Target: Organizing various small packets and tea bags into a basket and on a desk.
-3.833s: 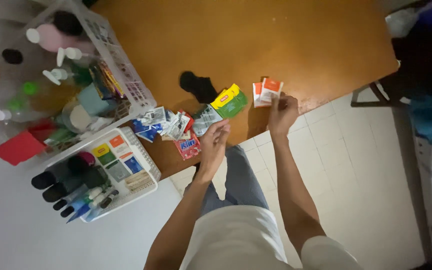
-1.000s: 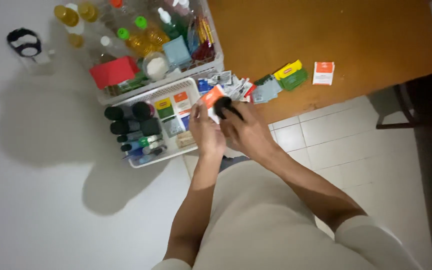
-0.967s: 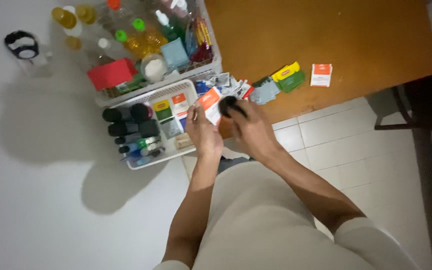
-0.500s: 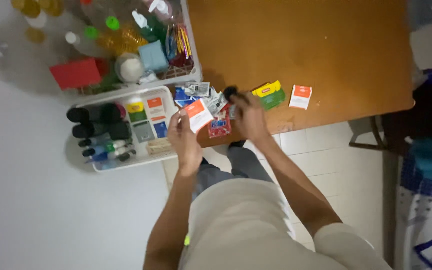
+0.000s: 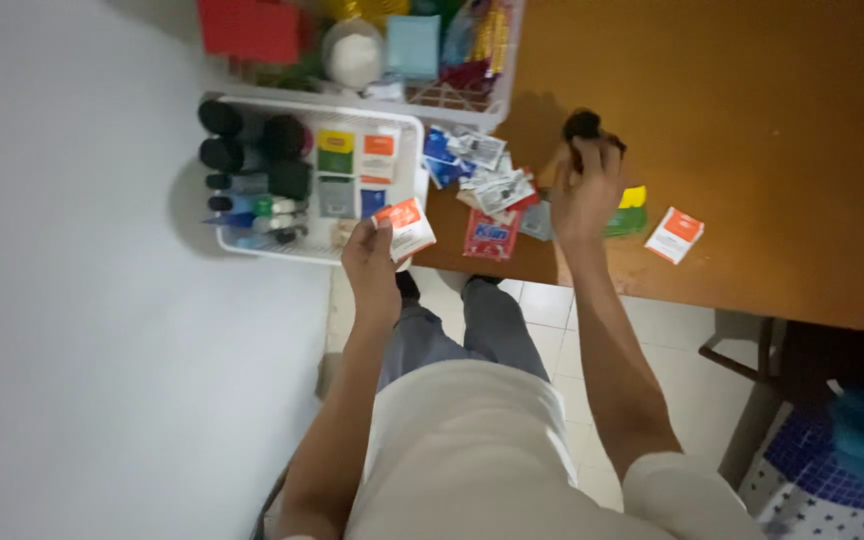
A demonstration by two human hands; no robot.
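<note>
Orange-and-white sachet sits pinched in the left hand, just beside the white tray. Farther out over the wooden table, the right hand is closed around a black object, above loose sachets.

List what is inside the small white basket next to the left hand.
The small white basket holds dark cylindrical containers, small bottles and tubes lying flat, and flat packets in yellow, green, orange, grey and blue. Whatever lies beneath these is covered.
</note>
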